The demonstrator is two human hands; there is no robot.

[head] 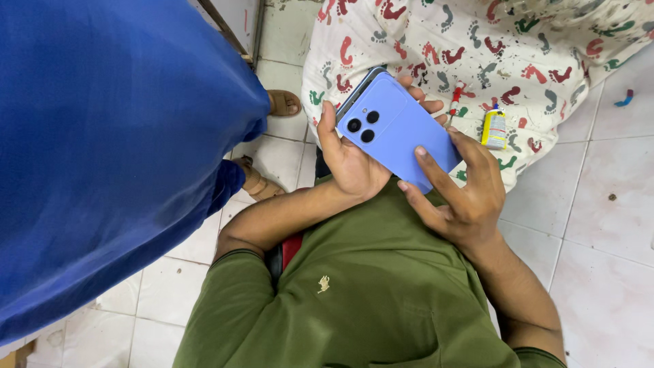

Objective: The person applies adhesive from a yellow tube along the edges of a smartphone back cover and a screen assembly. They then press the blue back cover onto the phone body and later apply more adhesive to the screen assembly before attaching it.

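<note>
While both hands clamp it, the blue phone [402, 129] sits back-side up, held in the air above the person's lap and the edge of a printed cloth [518, 48]. The left hand [351, 160] wraps the camera end: thumb [328, 126] along the near left edge, fingertips [426, 102] curling over the far edge, palm under the body. The right hand [466, 194] grips the opposite end, index finger [436, 174] laid flat on the back panel, thumb at the lower corner, the other fingers around the right edge. So both hands are closed on the phone, not just touching it. The phone's long axis runs diagonally, upper left to lower right in view; the triple camera cluster [363, 126] points to the upper left, and the screen faces down, hidden. Both forearms come up from the bottom, bent at the elbow, out of green short sleeves [354, 300]. No real containers here; the closest is a small yellow capped bottle [494, 128] lying on the cloth just beyond the right hand, contents can't be read. A small red-and-white tool [455, 99] lies on the cloth near it. Another person in blue clothing [102, 136] stands at left, sandalled feet [283, 102] on the white tiled floor [606, 238].
</note>
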